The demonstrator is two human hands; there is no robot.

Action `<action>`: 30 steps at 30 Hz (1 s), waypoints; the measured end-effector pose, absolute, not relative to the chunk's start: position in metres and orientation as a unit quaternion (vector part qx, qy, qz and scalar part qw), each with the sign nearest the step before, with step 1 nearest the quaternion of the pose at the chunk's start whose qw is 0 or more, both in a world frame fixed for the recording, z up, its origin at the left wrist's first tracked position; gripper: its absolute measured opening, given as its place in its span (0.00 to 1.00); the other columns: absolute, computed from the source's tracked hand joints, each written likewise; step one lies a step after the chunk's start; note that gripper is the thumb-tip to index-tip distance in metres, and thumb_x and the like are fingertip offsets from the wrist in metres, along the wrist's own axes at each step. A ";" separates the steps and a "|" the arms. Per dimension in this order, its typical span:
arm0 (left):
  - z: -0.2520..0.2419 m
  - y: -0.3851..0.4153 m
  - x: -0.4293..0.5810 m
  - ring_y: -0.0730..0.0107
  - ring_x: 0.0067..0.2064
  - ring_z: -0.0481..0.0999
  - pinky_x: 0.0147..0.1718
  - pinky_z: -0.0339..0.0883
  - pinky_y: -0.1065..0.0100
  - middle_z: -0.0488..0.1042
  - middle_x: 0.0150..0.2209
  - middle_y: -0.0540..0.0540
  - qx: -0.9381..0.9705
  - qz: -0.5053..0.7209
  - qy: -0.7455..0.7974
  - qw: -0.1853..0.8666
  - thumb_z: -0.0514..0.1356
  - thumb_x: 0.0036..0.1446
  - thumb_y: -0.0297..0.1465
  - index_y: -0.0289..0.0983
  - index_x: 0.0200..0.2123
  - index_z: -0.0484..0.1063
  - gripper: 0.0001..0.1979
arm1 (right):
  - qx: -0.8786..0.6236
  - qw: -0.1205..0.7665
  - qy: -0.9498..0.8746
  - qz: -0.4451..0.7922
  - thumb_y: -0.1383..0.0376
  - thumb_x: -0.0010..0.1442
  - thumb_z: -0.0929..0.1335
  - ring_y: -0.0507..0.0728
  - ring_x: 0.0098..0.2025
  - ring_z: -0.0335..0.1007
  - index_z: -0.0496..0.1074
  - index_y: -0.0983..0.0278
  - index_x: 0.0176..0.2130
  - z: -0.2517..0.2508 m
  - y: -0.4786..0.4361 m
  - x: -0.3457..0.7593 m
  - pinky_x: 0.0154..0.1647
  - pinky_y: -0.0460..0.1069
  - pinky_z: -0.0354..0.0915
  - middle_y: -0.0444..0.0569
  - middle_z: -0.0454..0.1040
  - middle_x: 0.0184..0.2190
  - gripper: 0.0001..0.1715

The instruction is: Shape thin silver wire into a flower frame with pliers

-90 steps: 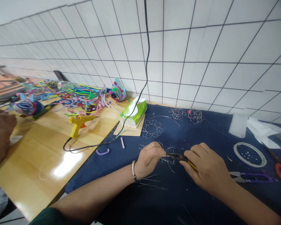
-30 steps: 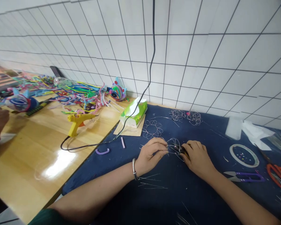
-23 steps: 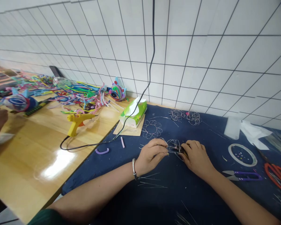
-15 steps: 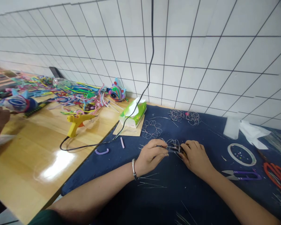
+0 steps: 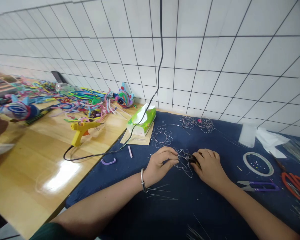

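The left hand (image 5: 161,163) pinches the looped wire (image 5: 183,156), which juts from its fingertips into the gap between both hands, over the blue cloth (image 5: 175,213). The right hand (image 5: 209,166) grips pliers (image 5: 193,159), their nose among the loops.

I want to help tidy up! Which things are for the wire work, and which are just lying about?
Seem part of it:
pliers in the right hand
bent wire in the left hand
loose wires

Seem just lying about:
yellow glue gun
tissue pack
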State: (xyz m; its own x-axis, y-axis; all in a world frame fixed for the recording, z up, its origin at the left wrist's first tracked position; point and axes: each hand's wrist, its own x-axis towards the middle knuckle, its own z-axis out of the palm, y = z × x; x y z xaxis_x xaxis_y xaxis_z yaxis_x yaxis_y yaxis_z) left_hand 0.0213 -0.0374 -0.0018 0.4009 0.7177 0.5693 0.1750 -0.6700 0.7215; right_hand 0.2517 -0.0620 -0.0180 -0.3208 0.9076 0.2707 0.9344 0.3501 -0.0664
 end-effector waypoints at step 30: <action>0.002 -0.026 0.018 0.70 0.39 0.67 0.41 0.62 0.66 0.67 0.38 0.46 0.625 0.442 0.392 0.510 0.58 0.54 0.35 0.37 0.42 0.62 0.14 | -0.576 0.316 -0.681 0.323 0.60 0.59 0.59 0.50 0.26 0.57 0.64 0.62 0.24 0.018 -0.057 0.198 0.28 0.45 0.55 0.40 0.62 0.21 0.15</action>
